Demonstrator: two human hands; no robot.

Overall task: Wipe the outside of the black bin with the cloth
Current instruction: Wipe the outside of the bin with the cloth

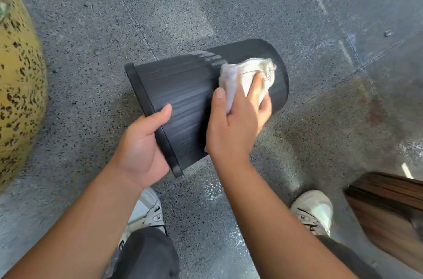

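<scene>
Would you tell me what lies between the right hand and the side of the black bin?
In the head view, the white cloth lies between the right hand and the black bin, pressed against its ribbed side near the base.

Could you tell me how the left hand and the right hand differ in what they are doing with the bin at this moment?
The left hand grips the black bin at its rim, thumb on the ribbed wall; the right hand lies further along the side, nearer the base. The left hand touches the bin bare, while the right hand presses a white cloth against it. Both are on the outside of the bin, which is held tilted above the floor.
</scene>
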